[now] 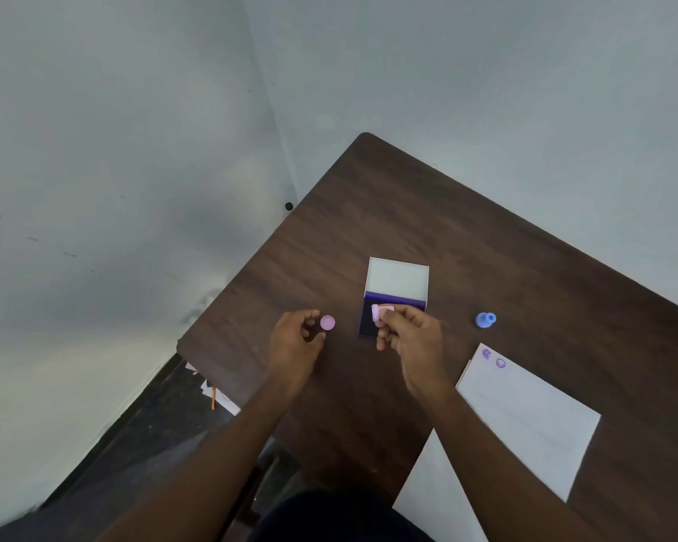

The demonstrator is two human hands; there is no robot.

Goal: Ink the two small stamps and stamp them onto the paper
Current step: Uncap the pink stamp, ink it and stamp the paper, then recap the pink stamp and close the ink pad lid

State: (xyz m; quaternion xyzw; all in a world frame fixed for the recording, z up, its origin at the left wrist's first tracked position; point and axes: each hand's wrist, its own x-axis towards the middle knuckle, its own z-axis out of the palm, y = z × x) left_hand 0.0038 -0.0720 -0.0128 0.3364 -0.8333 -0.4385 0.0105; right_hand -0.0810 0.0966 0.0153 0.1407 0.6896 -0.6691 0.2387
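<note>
While right grip (402, 332) pinches one pink stamp (380, 312), left grip (296, 340) holds nothing; one blue stamp (485, 320) stands

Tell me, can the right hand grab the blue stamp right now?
Probably not straight away. The right hand is already pinching the pink stamp over the ink pad. The blue stamp stands alone on the table to its right, with nothing between them, so once freed it looks reachable.

A dark wood-grain table (427, 213) stands in a corner of pale grey walls (114, 150), over dark floor (141, 436).
</note>
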